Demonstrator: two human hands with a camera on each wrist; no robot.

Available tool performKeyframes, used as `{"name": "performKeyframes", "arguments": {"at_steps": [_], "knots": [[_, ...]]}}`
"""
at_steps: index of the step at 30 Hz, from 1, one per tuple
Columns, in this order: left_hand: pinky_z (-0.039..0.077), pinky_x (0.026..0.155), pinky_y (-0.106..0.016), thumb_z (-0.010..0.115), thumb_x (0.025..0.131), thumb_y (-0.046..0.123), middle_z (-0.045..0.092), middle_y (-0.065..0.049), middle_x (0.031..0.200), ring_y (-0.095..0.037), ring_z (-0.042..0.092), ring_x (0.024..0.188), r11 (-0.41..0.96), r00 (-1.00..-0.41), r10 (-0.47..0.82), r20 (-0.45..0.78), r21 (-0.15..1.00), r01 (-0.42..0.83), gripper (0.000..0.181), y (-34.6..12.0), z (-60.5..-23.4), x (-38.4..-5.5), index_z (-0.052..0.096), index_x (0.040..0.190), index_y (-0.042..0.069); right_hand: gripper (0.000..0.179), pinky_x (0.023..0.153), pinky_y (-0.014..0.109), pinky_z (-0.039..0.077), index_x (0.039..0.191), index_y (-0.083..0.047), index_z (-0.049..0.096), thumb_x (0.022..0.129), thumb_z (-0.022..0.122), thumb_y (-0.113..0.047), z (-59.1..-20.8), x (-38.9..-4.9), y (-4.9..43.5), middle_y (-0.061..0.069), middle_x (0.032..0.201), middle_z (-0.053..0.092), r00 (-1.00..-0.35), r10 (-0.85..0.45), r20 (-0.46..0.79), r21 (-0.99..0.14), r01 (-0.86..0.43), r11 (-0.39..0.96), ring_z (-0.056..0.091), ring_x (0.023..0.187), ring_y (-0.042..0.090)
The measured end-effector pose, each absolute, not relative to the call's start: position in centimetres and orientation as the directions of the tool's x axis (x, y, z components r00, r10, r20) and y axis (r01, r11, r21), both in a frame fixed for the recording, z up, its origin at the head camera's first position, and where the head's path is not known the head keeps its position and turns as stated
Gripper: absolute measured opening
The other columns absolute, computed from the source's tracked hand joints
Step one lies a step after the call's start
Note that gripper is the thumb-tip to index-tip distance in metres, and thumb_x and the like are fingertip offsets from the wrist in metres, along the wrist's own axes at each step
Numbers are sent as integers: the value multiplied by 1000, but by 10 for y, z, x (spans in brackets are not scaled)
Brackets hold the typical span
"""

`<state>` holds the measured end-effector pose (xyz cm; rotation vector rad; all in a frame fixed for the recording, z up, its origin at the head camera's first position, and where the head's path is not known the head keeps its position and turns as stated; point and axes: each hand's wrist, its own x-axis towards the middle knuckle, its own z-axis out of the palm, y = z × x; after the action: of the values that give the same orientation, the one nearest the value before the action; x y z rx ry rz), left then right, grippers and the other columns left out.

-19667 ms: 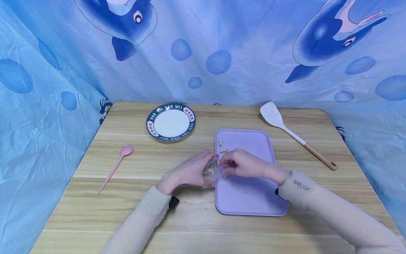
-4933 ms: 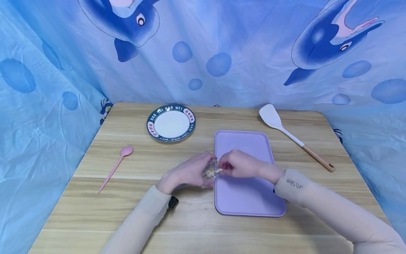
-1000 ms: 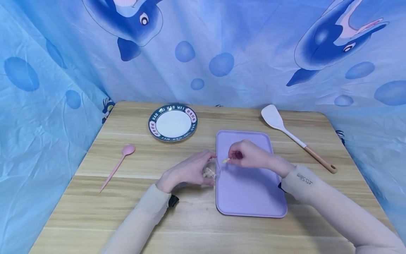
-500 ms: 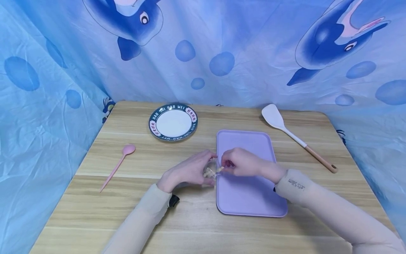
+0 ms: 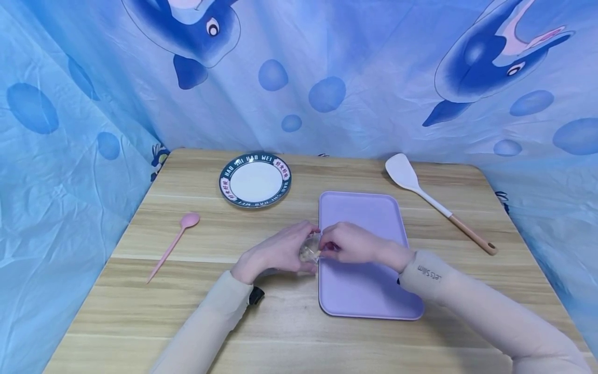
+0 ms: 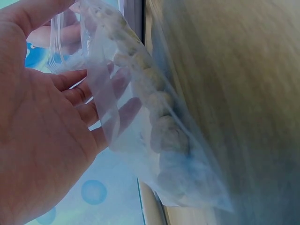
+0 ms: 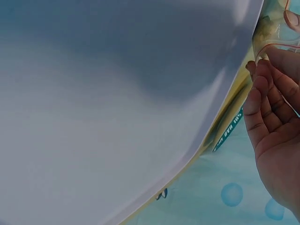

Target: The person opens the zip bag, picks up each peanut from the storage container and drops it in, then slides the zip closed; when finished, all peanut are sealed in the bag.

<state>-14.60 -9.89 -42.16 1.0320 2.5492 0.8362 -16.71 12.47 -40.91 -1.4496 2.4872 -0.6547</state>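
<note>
A clear zip bag [image 6: 105,101] with several peanuts [image 6: 159,101] lined up inside lies along the tray's left edge. My left hand [image 5: 282,249] holds it near the mouth, thumb on the near side and fingers on the far side. At that mouth are the fingertips of my right hand [image 5: 350,244], pinching a peanut [image 5: 320,253] that is mostly hidden behind them in the head view. The lilac tray [image 5: 369,296] lies beneath the right hand, with no peanuts showing on it. In the right wrist view the bag's red-lined rim [image 7: 276,44] crosses the fingertips.
A plate [image 5: 255,181] with a dark green lettered rim stands at the back left. Over on the left lies a pink spoon [image 5: 175,241]. Right of the tray is a white spatula [image 5: 432,200] with a wooden handle. A blue dolphin curtain [image 5: 299,78] hangs behind the table.
The peanuts seen earlier on the tray's left side are gone from it. Over the last second my right hand carried a peanut left from above the tray to the bag's mouth. The left hand stayed put.
</note>
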Motion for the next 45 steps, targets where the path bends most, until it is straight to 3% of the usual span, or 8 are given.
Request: {"name": "performKeyframes", "arguments": {"at_steps": [11,23,30,36,45], "knots": [[42,105,-33,87,74,35,55,-3,129,-17,53,118,592,-714,699,-36,588,550,85,-99,-423,-147,45,142,8,7,65,21,48,89,-15,75,87,74,-9,-414,-165,118,-13,78,61,-471,-880,59,-455,-797,396,53,70,1],[43,102,-32,89,73,34,55,-3,131,-15,53,116,583,-716,697,-35,609,538,85,-99,-423,-146,45,143,10,5,61,21,47,93,-18,76,89,74,-14,-410,-167,123,-16,75,58,-521,-852,54,-477,-763,436,52,65,0],[43,104,-34,89,73,36,55,-4,130,-17,53,119,590,-719,695,-34,599,541,87,-99,-422,-146,45,142,7,6,59,23,47,95,-10,76,89,73,-10,-402,-166,130,-13,71,56,-543,-835,86,-511,-743,431,49,62,1],[41,106,-35,88,74,35,56,-5,131,-19,52,122,594,-723,689,-37,600,535,86,-100,-423,-146,45,143,7,7,58,24,46,95,-8,74,88,72,-6,-396,-164,136,-11,68,54,-597,-796,101,-586,-682,438,49,61,4],[42,105,-36,88,74,34,56,-4,128,-20,53,119,595,-732,680,-28,605,530,87,-99,-425,-147,45,144,6,7,54,22,42,83,-12,72,88,75,-10,-400,-153,139,-10,67,57,-725,-676,134,-709,-547,446,49,59,7]]}}
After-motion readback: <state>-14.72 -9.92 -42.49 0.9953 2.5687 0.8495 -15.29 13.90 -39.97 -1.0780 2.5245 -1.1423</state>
